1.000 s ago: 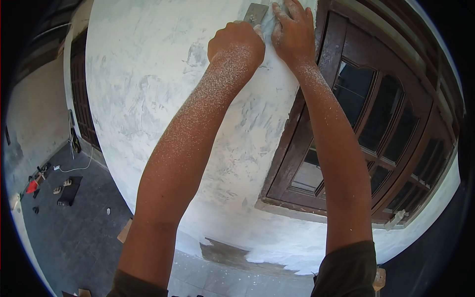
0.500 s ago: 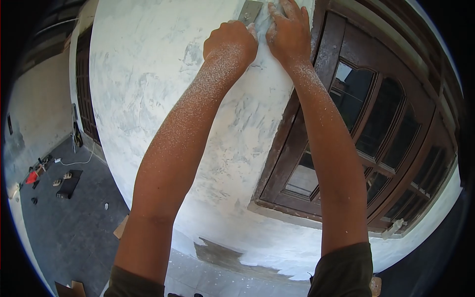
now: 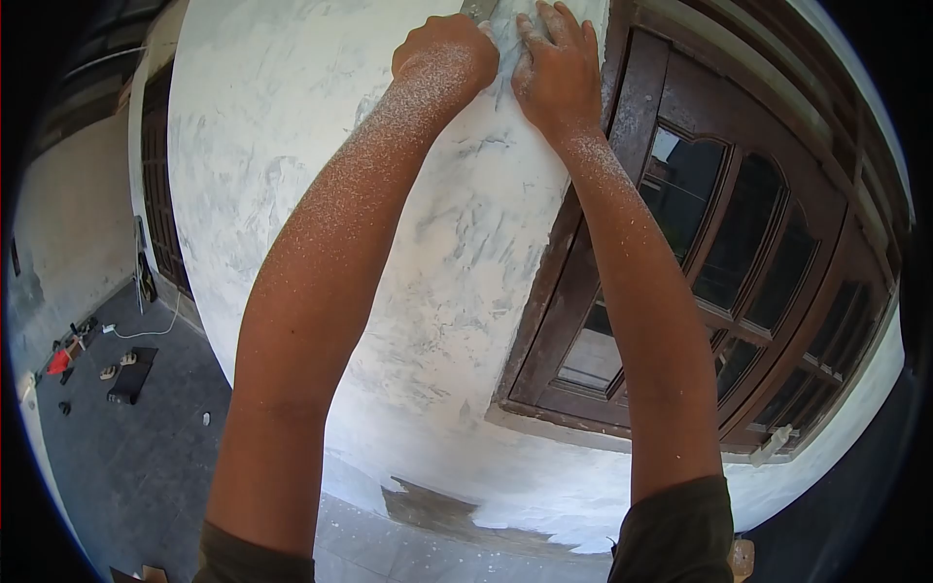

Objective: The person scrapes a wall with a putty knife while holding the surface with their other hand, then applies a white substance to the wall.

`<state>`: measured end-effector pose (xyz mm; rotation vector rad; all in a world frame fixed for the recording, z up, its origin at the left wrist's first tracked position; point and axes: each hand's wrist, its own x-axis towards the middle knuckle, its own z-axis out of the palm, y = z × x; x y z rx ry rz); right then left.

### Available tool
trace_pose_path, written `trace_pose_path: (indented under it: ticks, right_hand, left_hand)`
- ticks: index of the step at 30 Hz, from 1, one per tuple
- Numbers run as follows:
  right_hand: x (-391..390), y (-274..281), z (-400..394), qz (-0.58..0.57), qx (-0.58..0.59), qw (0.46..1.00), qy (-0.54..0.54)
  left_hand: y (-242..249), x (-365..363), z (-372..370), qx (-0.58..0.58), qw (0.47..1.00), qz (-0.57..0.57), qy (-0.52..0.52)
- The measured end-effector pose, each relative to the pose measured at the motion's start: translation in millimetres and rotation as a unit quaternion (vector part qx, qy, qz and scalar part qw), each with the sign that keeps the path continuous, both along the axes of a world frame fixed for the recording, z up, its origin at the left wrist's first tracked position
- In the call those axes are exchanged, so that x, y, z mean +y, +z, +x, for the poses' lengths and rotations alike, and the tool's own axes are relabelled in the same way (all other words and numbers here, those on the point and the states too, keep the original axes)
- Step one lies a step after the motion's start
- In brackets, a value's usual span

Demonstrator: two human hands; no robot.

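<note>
My left hand (image 3: 447,56) is raised high against the wall, its fingers wrapped round a scraper. Only part of the scraper's flat grey metal blade (image 3: 477,10) shows above the fist; the handle is hidden in the hand. To its right, my right hand (image 3: 562,73) lies against the wall next to the window frame, fingers stretched out and holding nothing visible. White dust and smears cover both hands and forearms. The wall (image 3: 437,253) is white with grey streaky patches.
A brown wooden window (image 3: 714,233) with glass panes fills the right side. Low on the wall is a bare grey-brown patch (image 3: 428,507). On the dark floor at left lie sandals (image 3: 119,365), a black mat (image 3: 132,377), a red object (image 3: 59,361) and a white cable (image 3: 146,334).
Both hands have shifted slightly up and left in view. The left fist and scraper moved higher, so less of the blade shows. The right hand stays spread on the wall.
</note>
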<state>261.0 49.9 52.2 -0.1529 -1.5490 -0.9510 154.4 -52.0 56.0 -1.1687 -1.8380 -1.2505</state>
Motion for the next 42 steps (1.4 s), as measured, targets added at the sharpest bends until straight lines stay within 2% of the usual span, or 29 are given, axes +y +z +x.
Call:
trace_pose_path:
  ticks: [3, 6, 9, 12, 17, 23, 25, 28, 31, 34, 37, 39, 42]
  right_hand:
    - [2, 2, -3, 0.011, 0.012, 0.999, -0.039]
    - [1, 1, -3, 0.000, 0.013, 0.999, -0.033]
    - [-1, 1, -3, -0.009, 0.009, 1.000, -0.026]
    - [4, 1, -5, 0.005, 0.018, 0.999, -0.027]
    - [6, 0, -5, 0.005, 0.015, 1.000, -0.014]
    - [5, 4, -4, 0.014, 0.019, 1.000, -0.015]
    - [7, 1, -4, 0.015, 0.017, 1.000, -0.016]
    - [7, 1, -4, 0.017, 0.016, 1.000, -0.018]
    - [9, 1, -3, 0.019, 0.020, 0.999, -0.027]
    - [9, 3, -4, 0.020, 0.022, 0.999, -0.021]
    - [6, 3, -3, 0.014, 0.017, 0.999, -0.027]
    - [5, 1, -2, 0.010, 0.015, 1.000, -0.022]
    - [4, 0, -6, 0.009, 0.037, 0.999, -0.021]
  left_hand:
    - [-9, -9, -5, 0.013, 0.999, -0.025, 0.024]
    - [-38, -4, -11, 0.047, 0.998, -0.019, 0.048]
    - [-9, -4, -10, 0.019, 0.997, -0.065, 0.034]
    - [2, -11, -12, 0.040, 0.997, -0.062, 0.002]
    - [-34, -15, -12, 0.042, 0.997, -0.054, 0.031]
    - [17, 4, -20, 0.038, 0.998, -0.057, -0.002]
    - [3, -6, -19, 0.033, 0.998, -0.044, -0.013]
    - [-26, -11, -16, 0.057, 0.996, -0.049, 0.044]
    - [-8, -8, -15, 0.042, 0.996, -0.073, 0.027]
    - [15, 3, -26, 0.063, 0.997, -0.034, 0.005]
    - [-10, -6, -24, 0.058, 0.998, -0.012, 0.002]
    - [-30, -9, -22, 0.077, 0.994, -0.048, 0.053]
    - [-7, -12, -23, 0.077, 0.994, -0.066, 0.034]
